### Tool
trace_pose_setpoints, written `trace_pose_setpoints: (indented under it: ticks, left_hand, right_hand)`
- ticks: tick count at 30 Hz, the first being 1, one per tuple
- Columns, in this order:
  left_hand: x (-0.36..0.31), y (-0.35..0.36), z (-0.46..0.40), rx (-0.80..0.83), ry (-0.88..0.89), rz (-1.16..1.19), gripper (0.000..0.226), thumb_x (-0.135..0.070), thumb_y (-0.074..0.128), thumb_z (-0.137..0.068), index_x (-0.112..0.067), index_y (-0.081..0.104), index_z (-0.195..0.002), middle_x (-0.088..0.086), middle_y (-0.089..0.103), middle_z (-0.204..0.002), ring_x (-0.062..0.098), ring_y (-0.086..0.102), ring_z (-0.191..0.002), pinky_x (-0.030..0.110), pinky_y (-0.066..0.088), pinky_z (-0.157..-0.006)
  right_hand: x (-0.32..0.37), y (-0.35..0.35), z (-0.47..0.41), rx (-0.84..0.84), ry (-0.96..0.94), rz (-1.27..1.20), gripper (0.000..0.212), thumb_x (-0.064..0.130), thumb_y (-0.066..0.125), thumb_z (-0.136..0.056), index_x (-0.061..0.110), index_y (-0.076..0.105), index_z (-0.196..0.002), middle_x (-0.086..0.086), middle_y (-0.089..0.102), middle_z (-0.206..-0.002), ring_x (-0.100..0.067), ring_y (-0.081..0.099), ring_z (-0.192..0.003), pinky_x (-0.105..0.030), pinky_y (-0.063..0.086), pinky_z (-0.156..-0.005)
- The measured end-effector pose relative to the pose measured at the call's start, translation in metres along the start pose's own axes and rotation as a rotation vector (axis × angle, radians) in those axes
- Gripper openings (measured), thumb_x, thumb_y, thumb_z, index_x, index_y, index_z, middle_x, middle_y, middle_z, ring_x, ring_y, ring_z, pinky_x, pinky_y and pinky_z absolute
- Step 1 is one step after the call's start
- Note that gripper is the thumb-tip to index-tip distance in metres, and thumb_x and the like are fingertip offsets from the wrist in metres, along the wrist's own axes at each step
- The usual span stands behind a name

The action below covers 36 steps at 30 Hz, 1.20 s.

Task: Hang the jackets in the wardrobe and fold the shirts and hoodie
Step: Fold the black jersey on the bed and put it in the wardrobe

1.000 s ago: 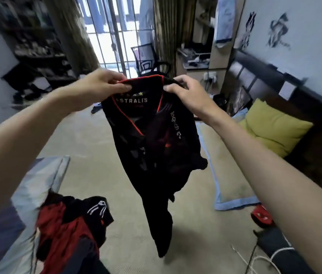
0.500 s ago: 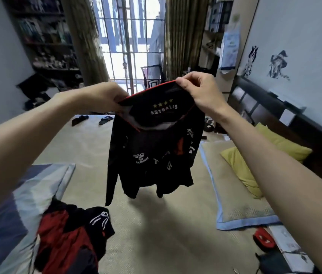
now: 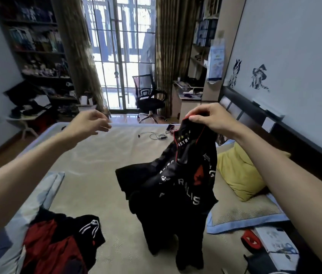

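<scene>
**A:** Right hand [image 3: 205, 119], right of centre in the frame, fingers curled and pinching the red-trimmed collar of the black jersey [image 3: 180, 186], and that's the only grip on it

**B:** And the left hand [image 3: 91, 123]?

**A:** Left of centre, up in the air, fingers loosely spread, holding nothing and well apart from the cloth

**B:** So the jersey just dangles?

**A:** It hangs bunched from that one pinch, white lettering twisted, its lower folds down near the bed [image 3: 104, 155] in the middle of the frame; whether they touch the mattress I can't tell

**B:** How far along would you say?

**A:** Early, by my reading. This shirt isn't spread flat, so no fold has begun on it. Lower left there's a red and black pile of clothes [image 3: 57, 242], crumpled beside a blue-grey duvet [image 3: 43, 194], none of it folded

**B:** Any jackets hung?

**A:** No wardrobe in view, so that I can't judge. The yellow pillow [image 3: 237, 175] sits at the right, clear of the jersey. Next job, I'd guess, is getting the shirt laid out flat on the bed
</scene>
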<state>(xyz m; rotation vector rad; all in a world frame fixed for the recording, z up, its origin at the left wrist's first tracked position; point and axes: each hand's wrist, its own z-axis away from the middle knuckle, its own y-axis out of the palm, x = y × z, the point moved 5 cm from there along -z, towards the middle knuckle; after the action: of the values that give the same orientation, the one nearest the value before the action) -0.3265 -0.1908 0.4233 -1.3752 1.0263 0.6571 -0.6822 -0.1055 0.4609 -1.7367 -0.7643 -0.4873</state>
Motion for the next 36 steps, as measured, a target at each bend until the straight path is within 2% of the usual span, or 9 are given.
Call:
trace_pose_setpoints:
  ticks: [6, 10, 13, 17, 21, 24, 28, 33, 36]
  left_hand:
    - [-0.025, 0.146, 0.034, 0.517, 0.195, -0.052, 0.045, -0.012, 0.073, -0.091, -0.013, 0.055, -0.133, 0.007, 0.062, -0.131, 0.013, 0.063, -0.114, 0.02, 0.054, -0.094]
    - [-0.028, 0.197, 0.043, 0.691, 0.278, -0.053, 0.036, -0.018, 0.068, -0.093, -0.014, 0.063, -0.128, 0.009, 0.068, -0.125, 0.018, 0.064, -0.114, 0.04, 0.052, -0.102]
    - [-0.024, 0.205, 0.037, 0.674, 0.255, -0.068, 0.022, -0.018, 0.058, -0.099, -0.015, 0.071, -0.117, 0.002, 0.07, -0.108, 0.013, 0.062, -0.097, 0.044, 0.053, -0.092]
    - [-0.047, 0.18, 0.04, 0.561, 0.135, 0.104, 0.023, -0.021, 0.051, -0.102, -0.015, 0.07, -0.091, 0.001, 0.068, -0.086, 0.014, 0.061, -0.084, 0.026, 0.049, -0.073]
    - [-0.077, 0.162, 0.048, 0.489, 0.193, 0.125, 0.034, -0.032, 0.05, -0.104, -0.014, 0.075, -0.09, -0.008, 0.077, -0.075, 0.007, 0.071, -0.076, 0.012, 0.053, -0.073]
    - [-0.071, 0.154, 0.041, 0.485, 0.094, 0.134, 0.039, -0.043, 0.045, -0.103, -0.02, 0.069, -0.083, -0.008, 0.072, -0.066, 0.006, 0.066, -0.061, 0.022, 0.046, -0.071]
    - [-0.039, 0.133, 0.02, 0.426, 0.017, 0.085, 0.032, -0.048, 0.055, -0.081, -0.016, 0.058, -0.08, 0.014, 0.055, -0.083, 0.027, 0.048, -0.079, 0.046, 0.033, -0.077]
    - [-0.055, 0.127, 0.028, 0.378, 0.148, -0.024, 0.017, -0.031, 0.058, -0.1, -0.023, 0.06, -0.086, 0.0, 0.067, -0.08, 0.014, 0.06, -0.076, 0.034, 0.043, -0.071]
    - [-0.061, 0.114, 0.027, 0.27, 0.284, -0.079, 0.006, -0.029, 0.064, -0.097, -0.023, 0.067, -0.096, 0.014, 0.074, -0.092, 0.019, 0.064, -0.079, 0.039, 0.049, -0.077]
  right_hand:
    - [0.044, 0.007, 0.028, 0.2, -0.1, -0.199, 0.021, 0.007, 0.069, -0.094, 0.01, 0.074, -0.115, 0.001, 0.076, -0.109, -0.006, 0.069, -0.103, -0.018, 0.05, -0.091]
    - [0.059, -0.021, 0.05, 0.241, -0.122, -0.226, 0.03, 0.006, 0.069, -0.095, 0.006, 0.069, -0.124, 0.002, 0.073, -0.118, -0.005, 0.067, -0.113, -0.016, 0.049, -0.093]
    - [0.045, -0.049, 0.065, 0.224, -0.061, -0.204, 0.035, 0.005, 0.071, -0.092, 0.007, 0.068, -0.127, 0.001, 0.072, -0.121, -0.006, 0.067, -0.115, -0.017, 0.05, -0.094]
    - [-0.011, -0.081, 0.08, 0.087, 0.116, -0.14, 0.034, 0.008, 0.075, -0.09, 0.01, 0.071, -0.123, -0.003, 0.076, -0.117, -0.016, 0.069, -0.112, -0.026, 0.054, -0.1]
    - [-0.068, -0.069, 0.101, 0.211, 0.341, 0.03, 0.021, 0.039, 0.078, -0.085, 0.022, 0.079, -0.098, 0.02, 0.069, -0.073, -0.003, 0.063, -0.073, -0.011, 0.04, -0.064]
    - [-0.095, -0.046, 0.116, 0.277, 0.457, -0.125, 0.042, 0.053, 0.079, -0.077, 0.016, 0.081, -0.096, -0.005, 0.057, -0.075, -0.011, 0.051, -0.07, -0.026, 0.037, -0.065]
    - [-0.105, -0.029, 0.124, 0.331, 0.466, -0.406, 0.059, 0.034, 0.088, -0.076, -0.001, 0.069, -0.12, -0.022, 0.068, -0.123, -0.022, 0.063, -0.113, -0.044, 0.043, -0.111]
    - [-0.104, -0.028, 0.105, 0.137, 0.368, -0.367, 0.02, 0.02, 0.071, -0.093, 0.012, 0.076, -0.111, -0.005, 0.073, -0.101, -0.012, 0.065, -0.095, -0.026, 0.05, -0.079]
    - [-0.098, -0.028, 0.091, 0.086, 0.304, -0.365, 0.026, 0.003, 0.055, -0.102, 0.015, 0.073, -0.116, -0.007, 0.069, -0.102, -0.016, 0.062, -0.095, -0.022, 0.054, -0.074]
